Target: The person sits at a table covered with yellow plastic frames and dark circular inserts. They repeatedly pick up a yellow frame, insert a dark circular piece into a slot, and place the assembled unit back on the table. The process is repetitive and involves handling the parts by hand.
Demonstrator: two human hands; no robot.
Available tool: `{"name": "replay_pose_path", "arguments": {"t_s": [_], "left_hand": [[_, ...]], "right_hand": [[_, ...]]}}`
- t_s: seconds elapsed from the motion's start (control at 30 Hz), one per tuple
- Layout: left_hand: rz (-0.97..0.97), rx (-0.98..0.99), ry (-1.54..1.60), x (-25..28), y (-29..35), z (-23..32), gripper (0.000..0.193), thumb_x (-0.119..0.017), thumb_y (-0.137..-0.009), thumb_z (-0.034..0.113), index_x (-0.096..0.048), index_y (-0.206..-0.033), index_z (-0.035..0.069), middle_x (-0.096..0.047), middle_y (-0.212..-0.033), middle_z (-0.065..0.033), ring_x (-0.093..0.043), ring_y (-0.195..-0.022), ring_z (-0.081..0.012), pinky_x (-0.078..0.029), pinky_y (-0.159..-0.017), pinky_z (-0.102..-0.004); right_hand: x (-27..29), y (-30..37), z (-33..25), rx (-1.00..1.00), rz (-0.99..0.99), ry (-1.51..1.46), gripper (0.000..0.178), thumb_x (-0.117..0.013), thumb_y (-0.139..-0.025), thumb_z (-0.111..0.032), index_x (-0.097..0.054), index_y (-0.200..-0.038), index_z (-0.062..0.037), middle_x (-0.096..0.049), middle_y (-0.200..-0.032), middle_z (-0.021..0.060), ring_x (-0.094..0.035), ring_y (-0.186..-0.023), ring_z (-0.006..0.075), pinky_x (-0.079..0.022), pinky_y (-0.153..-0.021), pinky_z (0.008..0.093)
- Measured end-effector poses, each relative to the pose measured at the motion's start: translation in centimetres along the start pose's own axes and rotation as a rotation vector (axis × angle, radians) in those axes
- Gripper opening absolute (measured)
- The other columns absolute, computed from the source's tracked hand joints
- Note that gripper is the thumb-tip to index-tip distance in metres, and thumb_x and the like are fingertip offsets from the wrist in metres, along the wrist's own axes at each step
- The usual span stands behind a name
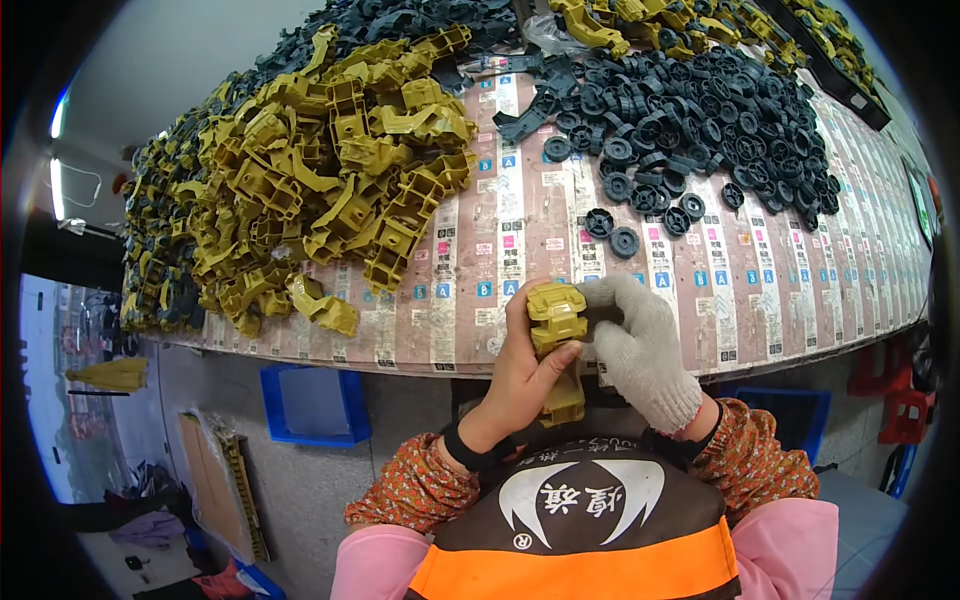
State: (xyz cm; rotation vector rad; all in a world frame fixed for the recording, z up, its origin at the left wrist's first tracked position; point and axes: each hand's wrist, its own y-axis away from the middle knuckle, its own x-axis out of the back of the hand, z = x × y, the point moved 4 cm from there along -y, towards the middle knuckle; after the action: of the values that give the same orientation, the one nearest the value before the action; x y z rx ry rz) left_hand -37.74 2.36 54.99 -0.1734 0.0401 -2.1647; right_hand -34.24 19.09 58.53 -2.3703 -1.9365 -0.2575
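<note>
A moulded yellow plastic part with a blocky, ridged outline (558, 318) is held at the near edge of the bench (800, 320), roughly midway between left and right. It is clasped by the left hand (520, 380), which is bare; the grip is closed around it, with the thumb laid across its near side, and yellow plastic is also seen on the near side of the thumb. The right hand (645, 350), covered by a whitish knitted glove, is placed just to the right, its fingers bent toward the part's far end; whether anything is pinched in that grip cannot be made out.

The bench is covered with a pinkish, white-striped printed sheet. To the left, similar yellow parts are heaped in a large pile (300, 170), bordered on the far side by a heap of dark grey plastic pieces (380, 25). To the far right, round dark plastic wheels (700, 120) are piled, a few being scattered on the near side. Beyond the bench's near edge, a shallow blue plastic tray (358, 410) is seen on the left, and red plastic stools (905, 415) on the right.
</note>
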Motion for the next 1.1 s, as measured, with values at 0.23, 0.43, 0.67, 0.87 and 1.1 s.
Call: {"name": "replay_pose_path", "arguments": {"t_s": [0.23, 0.43, 0.67, 0.87, 1.1], "left_hand": [[0.089, 0.08, 0.174, 0.3, -0.4, -0.4, 0.068, -0.072, -0.104, 0.02, -0.031, -0.157, 0.009, -0.056, -0.137, -0.0088, -0.059, -0.122, -0.0193, -0.048, -0.107, -0.0347], [0.281, 0.235, 0.471, 1.9, -0.7, 0.2, 0.053, -0.07, -0.106, 0.023, -0.041, -0.149, 0.01, -0.063, -0.124, -0.0034, -0.064, -0.11, -0.0126, -0.057, -0.094, -0.0319], [0.381, 0.249, 0.723, 2.7, -1.1, -0.5, 0.044, -0.07, -0.106, 0.021, -0.047, -0.142, 0.012, -0.063, -0.116, -0.0036, -0.069, -0.1, -0.0152, -0.063, -0.082, -0.0336], [0.461, 0.182, 0.75, 3.0, -1.3, -0.6, 0.038, -0.071, -0.105, 0.026, -0.053, -0.137, 0.013, -0.065, -0.112, -0.0018, -0.069, -0.097, -0.0141, -0.062, -0.081, -0.0324], [0.505, 0.125, 0.751, 2.5, -1.9, -0.5, 0.041, -0.071, -0.105, 0.021, -0.048, -0.138, 0.012, -0.061, -0.114, -0.0018, -0.067, -0.097, -0.0137, -0.061, -0.081, -0.0331]], "right_hand": [[2.5, -5.0, -1.4, 0.082, -0.133, 0.253, 0.024, -0.058, -0.088, -0.001, -0.072, -0.108, -0.0009, -0.074, -0.098, 0.0177, -0.073, -0.091, 0.0303, -0.057, -0.082, 0.039], [3.3, -10.1, -2.0, 0.402, 0.026, 1.119, 0.021, -0.072, -0.086, -0.012, -0.073, -0.105, -0.0043, -0.064, -0.099, 0.0192, -0.065, -0.097, 0.0392, -0.054, -0.084, 0.0476], [2.4, -10.4, -0.6, 0.513, 0.038, 1.076, 0.021, -0.072, -0.083, -0.008, -0.063, -0.101, -0.0034, -0.064, -0.1, 0.0193, -0.064, -0.098, 0.0404, -0.053, -0.083, 0.0495], [0.7, -3.5, -2.6, 0.234, -0.212, 0.456, 0.022, -0.071, -0.093, -0.004, -0.06, -0.112, -0.0002, -0.071, -0.101, 0.0196, -0.073, -0.09, 0.037, -0.058, -0.081, 0.0423], [-1.0, 1.3, -0.8, 0.216, -0.111, 0.194, 0.034, -0.07, -0.095, -0.003, -0.064, -0.129, -0.0025, -0.075, -0.103, 0.023, -0.076, -0.096, 0.0405, -0.06, -0.08, 0.0427]]}}
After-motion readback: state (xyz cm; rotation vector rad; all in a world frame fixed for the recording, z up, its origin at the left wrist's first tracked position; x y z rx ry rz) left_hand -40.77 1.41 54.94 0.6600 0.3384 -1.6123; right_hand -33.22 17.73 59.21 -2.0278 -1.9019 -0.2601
